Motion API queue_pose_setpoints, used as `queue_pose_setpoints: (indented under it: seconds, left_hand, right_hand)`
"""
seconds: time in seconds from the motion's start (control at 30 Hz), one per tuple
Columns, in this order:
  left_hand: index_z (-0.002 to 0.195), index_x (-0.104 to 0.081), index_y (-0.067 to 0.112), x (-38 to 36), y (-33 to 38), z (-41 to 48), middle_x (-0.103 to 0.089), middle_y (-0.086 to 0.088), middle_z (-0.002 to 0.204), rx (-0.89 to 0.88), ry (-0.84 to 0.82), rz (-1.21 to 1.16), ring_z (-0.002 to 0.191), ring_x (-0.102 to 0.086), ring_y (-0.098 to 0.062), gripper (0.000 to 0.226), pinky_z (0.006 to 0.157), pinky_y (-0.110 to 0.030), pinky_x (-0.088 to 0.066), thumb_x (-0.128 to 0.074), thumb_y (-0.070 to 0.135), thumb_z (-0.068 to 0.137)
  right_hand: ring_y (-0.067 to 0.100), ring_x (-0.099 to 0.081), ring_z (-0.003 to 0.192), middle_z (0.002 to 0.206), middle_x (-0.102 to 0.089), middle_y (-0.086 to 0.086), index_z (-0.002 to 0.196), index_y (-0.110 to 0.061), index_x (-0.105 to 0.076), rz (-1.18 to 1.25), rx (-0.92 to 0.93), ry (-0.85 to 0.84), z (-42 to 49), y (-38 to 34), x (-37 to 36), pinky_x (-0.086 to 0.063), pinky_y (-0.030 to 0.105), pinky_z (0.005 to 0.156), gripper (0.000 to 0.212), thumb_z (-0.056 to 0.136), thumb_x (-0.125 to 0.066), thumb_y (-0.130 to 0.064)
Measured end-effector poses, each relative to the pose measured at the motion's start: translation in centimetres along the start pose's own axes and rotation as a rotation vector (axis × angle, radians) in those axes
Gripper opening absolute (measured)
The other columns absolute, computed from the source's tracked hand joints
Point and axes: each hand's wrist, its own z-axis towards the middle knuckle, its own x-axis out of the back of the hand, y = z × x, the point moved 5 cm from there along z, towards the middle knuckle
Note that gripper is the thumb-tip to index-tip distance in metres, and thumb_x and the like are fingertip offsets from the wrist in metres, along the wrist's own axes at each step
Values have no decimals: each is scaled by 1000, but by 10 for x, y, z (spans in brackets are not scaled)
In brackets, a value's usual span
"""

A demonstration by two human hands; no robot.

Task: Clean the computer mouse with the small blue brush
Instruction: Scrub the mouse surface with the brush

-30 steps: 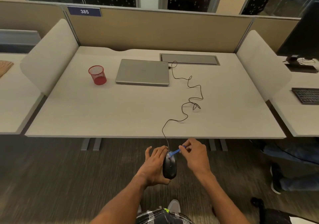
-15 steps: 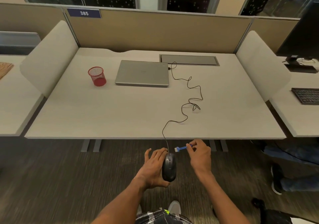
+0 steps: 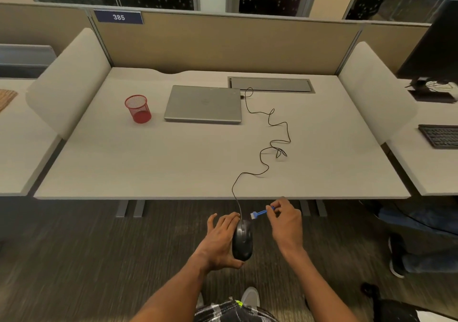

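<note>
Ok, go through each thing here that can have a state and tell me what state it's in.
Black corded computer mouse: held off the desk in left hand.
Small blue brush: pinched in right hand, bristles just clear of the mouse.
Silver laptop: lid closed, cable plugged in.
Red mesh cup: upright, looks empty.

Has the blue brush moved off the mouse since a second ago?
Yes. The blue brush lifted off the mouse, shifting right and toward the desk edge, pinched in the right hand.

Dim warm light — edges bowed, floor blurred.
</note>
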Motion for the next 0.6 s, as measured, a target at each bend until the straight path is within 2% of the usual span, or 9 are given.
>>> queue_pose_setpoints:
  seconds: [0.07,0.17,0.23,0.4,0.53,0.6]
  left_hand:
    - [165,-9,21,0,0,0,-17,0,171,0,6,-9,160,-10,-20,126,128,-61,9,-76,74,72]
    - [165,-8,19,-2,-2,2,-16,-1,172,5,-1,14,160,-10,-21,128,128,-59,10,-74,76,72]
    - [166,-7,18,-1,-1,4,-15,-1,172,11,-9,29,161,-8,-20,129,129,-59,10,-74,76,72]
    - [164,-11,21,1,3,6,-18,1,169,-5,9,-19,159,-11,-19,125,128,-59,10,-76,74,71]
    - [164,-11,20,3,1,6,-19,0,170,-2,19,-18,159,-11,-20,126,129,-59,10,-75,75,71]
    - [164,-11,20,4,1,5,-19,0,170,0,28,-24,159,-12,-19,126,129,-59,10,-76,74,70]
  right_hand:
    - [8,-69,75,82,-68,-4,92,-18,-64,48,-21,-8,-2,-2,1,-53,16,62,10,93,-73,-18]
    - [7,-69,73,79,-69,-4,85,-21,-64,18,-18,-171,-6,-8,-7,-53,18,60,14,91,-76,-20]
    - [5,-68,71,78,-68,-5,85,-22,-64,-23,0,-216,-11,-10,-12,-51,16,57,14,91,-77,-21]
    - [4,-67,68,76,-67,-7,90,-17,-63,52,-1,-13,-17,-7,-14,-52,14,55,11,93,-74,-19]
    - [6,-65,66,76,-63,-9,90,-16,-61,48,29,160,-19,1,-4,-56,21,55,12,94,-72,-12]
    - [7,-65,67,77,-63,-8,91,-16,-62,60,95,185,-19,2,0,-57,23,57,12,94,-72,-12]
